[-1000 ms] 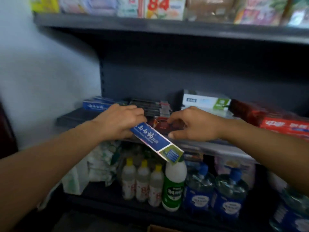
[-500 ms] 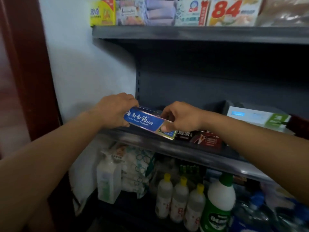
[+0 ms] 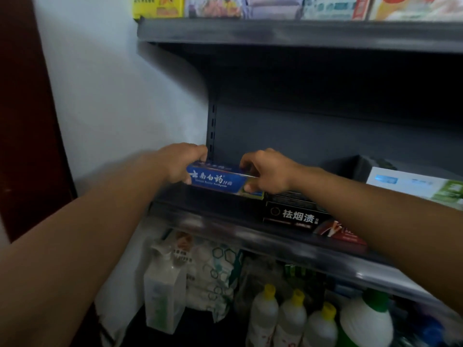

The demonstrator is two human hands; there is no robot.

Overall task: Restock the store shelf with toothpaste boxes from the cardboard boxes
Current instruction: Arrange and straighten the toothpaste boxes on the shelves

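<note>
**Blue box being seated at the left end of the middle shelf**

While both arms reach in from below, the dark grey shelf unit [image 3: 325,136] fills most of the view, its middle shelf [image 3: 250,229] carrying the toothpaste stock. White wall to the left; bottles and bagged goods on the level below (not part of this job).

Stock already lying on the middle shelf: a white-and-green box [image 3: 413,182] at the right, black boxes [image 3: 295,216] near centre, a red box [image 3: 343,234] at the front lip.

Item in hand: blue toothpaste box [image 3: 218,180], lying roughly level, long side facing out, at the far left of the shelf just beside the black boxes. Whether it rests on other boxes cannot be told.

Left hand [image 3: 183,162] curls over its left end; right hand [image 3: 268,171] pinches its right end, fingers wrapped over the top edge.

Judgement: placement step, nearly finished. Next move calls for squaring the box up, letting go, and fetching another from the cartons (none in view).
</note>
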